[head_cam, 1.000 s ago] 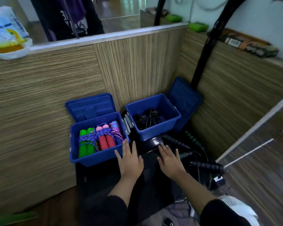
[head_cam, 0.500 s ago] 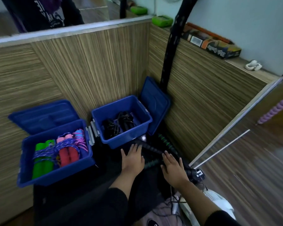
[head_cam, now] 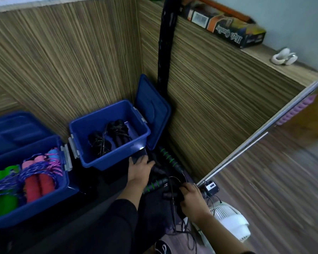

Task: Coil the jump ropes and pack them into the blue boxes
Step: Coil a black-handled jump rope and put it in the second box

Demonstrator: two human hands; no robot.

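My right hand (head_cam: 192, 197) lies low at the right of the dark mat (head_cam: 92, 182), back of the hand up, fingers curled down over a black jump-rope handle (head_cam: 173, 196) among thin black cord (head_cam: 173, 208); the grip appears closed on that handle, though the fingertips are hidden beneath it. My right forearm runs back toward the lower right corner, bare to the dark sleeve edge. My left hand (head_cam: 139, 170) reaches further forward, palm down, fingers extended and slightly spread, their tips resting at the front lower corner of the nearer blue box (head_cam: 92, 160); whether it grasps anything cannot be told. The left arm, in a black sleeve (head_cam: 117, 217), extends from the lower centre. Between and just beyond the two hands lie loose black handles with green rings: one (head_cam: 170, 160) angled toward the wall, another (head_cam: 154, 185) lying across beside the left wrist. The nearer blue box holds coiled black ropes (head_cam: 110, 137), and its lid (head_cam: 151, 109) stands open against the wood-grain wall (head_cam: 218, 99). A second blue box (head_cam: 31, 211) at the left holds coiled ropes with green handles (head_cam: 2, 197), red handles (head_cam: 38, 185) and pink-and-blue handles (head_cam: 52, 158). A white fan (head_cam: 229, 220) sits on the floor just right of my right wrist.
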